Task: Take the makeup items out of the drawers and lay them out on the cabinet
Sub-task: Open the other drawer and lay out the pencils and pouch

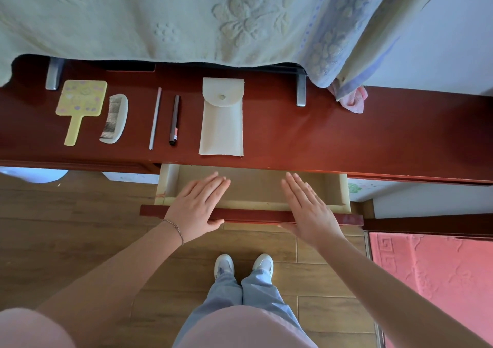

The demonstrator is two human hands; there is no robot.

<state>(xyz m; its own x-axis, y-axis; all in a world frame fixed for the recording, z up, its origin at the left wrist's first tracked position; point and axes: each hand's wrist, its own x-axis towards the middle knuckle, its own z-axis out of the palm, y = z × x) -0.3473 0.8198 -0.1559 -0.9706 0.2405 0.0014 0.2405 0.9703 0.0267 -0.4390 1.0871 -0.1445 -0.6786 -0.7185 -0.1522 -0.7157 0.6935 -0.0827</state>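
My left hand [198,206] lies flat over the front panel of the open drawer [253,187], its fingers [213,185] straight and close together, reaching over the drawer's inside, with the thumb tucked under the red front edge. My right hand [309,211] lies the same way further along the panel, fingers straight and held side by side, holding nothing. A thin bracelet [174,227] sits on my left wrist. The part of the drawer I can see shows only its bare pale bottom. On the dark red tabletop [346,134] above it the makeup things lie in a row, each apart from the next: a yellow hand mirror [80,104] at the left, a pale comb [114,118] just beside it, then a slim white pencil [155,118], a dark brown pen-shaped stick [174,119], and a cream fabric pouch [222,118] with a snap flap. A pale embossed cloth [186,14] hangs over the back of the cabinet. Below, my white shoes [244,265] stand on the wooden floor [66,227], with a pink rug [432,281] to the right.
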